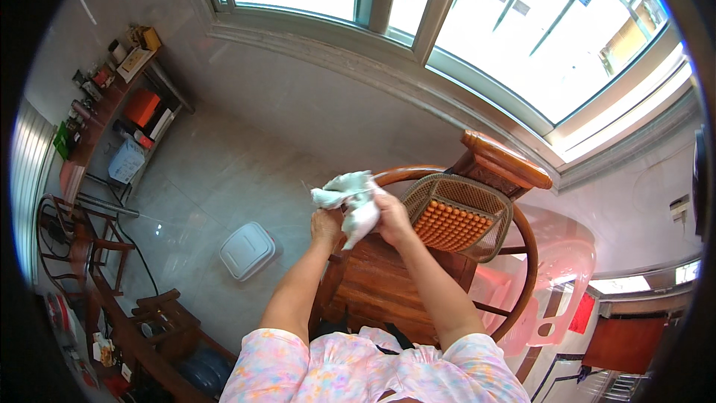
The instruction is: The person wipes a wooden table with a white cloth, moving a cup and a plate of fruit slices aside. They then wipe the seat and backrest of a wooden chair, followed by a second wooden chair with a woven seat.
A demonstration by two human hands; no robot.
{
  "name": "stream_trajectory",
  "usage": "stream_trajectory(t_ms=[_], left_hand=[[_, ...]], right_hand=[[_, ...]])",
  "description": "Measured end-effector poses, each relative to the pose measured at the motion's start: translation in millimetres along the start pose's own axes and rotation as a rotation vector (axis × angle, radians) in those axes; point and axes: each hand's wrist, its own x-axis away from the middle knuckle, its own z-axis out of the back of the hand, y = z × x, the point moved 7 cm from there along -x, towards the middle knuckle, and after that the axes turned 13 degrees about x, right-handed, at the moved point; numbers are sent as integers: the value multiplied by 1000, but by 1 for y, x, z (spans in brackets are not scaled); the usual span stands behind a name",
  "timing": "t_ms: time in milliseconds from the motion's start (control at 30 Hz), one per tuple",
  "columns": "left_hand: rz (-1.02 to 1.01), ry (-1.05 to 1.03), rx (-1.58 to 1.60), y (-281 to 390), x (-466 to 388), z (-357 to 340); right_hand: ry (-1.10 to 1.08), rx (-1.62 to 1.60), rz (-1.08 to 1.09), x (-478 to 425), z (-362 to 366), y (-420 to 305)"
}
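Both of my hands hold a white cloth (pixel 358 204), bunched and folded over itself, in front of a wooden armchair. My left hand (pixel 326 226) grips its lower left side; the fingers are partly hidden. My right hand (pixel 393 217) has hold of the right side of the cloth. Below and behind the hands is the chair's brown wooden seat (pixel 397 285). A mesh back cushion with wooden beads (pixel 456 221) leans against the chair's curved back, just right of my right hand.
A lidded white plastic bin (pixel 248 250) stands on the tiled floor. Along the left wall runs a shelf table (pixel 106 117) crowded with boxes and bottles. Pink plastic chairs (pixel 559 274) stand right of the armchair. Beyond it is a barred window (pixel 503 39). Wooden furniture (pixel 168 319) fills the lower left.
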Motion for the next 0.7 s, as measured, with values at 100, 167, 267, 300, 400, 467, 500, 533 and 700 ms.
stream_trajectory(t_ms=[100,167,267,300,400,467,500,533,700], left_hand=[[-129,107,-29,22,7,10],[-77,125,-9,26,7,14],[-70,37,-76,35,5,13],[-70,31,-100,35,4,15],[0,-50,-126,37,4,20],[49,-133,-105,40,2,23],[74,-177,-96,41,5,23],[-30,-104,-140,50,9,28],[-555,116,176,67,58,27]], right_hand=[[-117,-626,-33,31,28,-6],[-60,-699,-58,49,43,-1],[-187,-906,8,71,56,8],[-146,-873,14,79,53,6],[-91,-871,-6,106,46,1],[-149,-923,7,121,50,5],[-202,-943,14,129,53,8],[-41,-724,-47,136,61,11],[175,-527,-53,144,84,46]])
